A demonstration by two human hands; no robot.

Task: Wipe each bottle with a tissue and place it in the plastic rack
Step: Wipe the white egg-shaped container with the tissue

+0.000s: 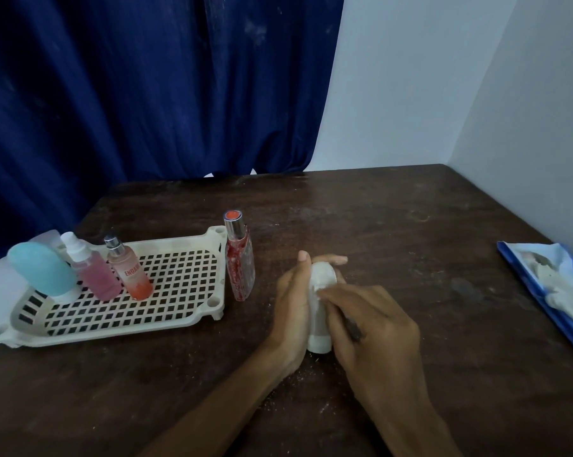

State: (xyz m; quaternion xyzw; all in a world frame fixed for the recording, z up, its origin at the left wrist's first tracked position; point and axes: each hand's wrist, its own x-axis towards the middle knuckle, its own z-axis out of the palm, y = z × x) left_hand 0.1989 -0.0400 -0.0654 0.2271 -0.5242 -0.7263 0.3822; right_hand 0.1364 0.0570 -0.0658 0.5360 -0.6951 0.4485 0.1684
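Dark wood table [410, 225] in front of a blue curtain [146, 94]. We have the white bottle [321, 278] upright at mid-table, well right of the plastic rack [179, 241]. Our left hand [291, 301] curls round its side, thumb up near the cap. Our right hand [377, 324] bends its fingers onto the front, pinching what looks like the tissue [317, 289]; white on white, it is hard to make out.

To wipe well, we should keep the left grip firm and low, turn the bottle as we go, and run the tissue from cap to base. Three bottles already stand in the rack. The red bottle [240, 268] stands just outside its right rim, so we should set this one down clear of it.
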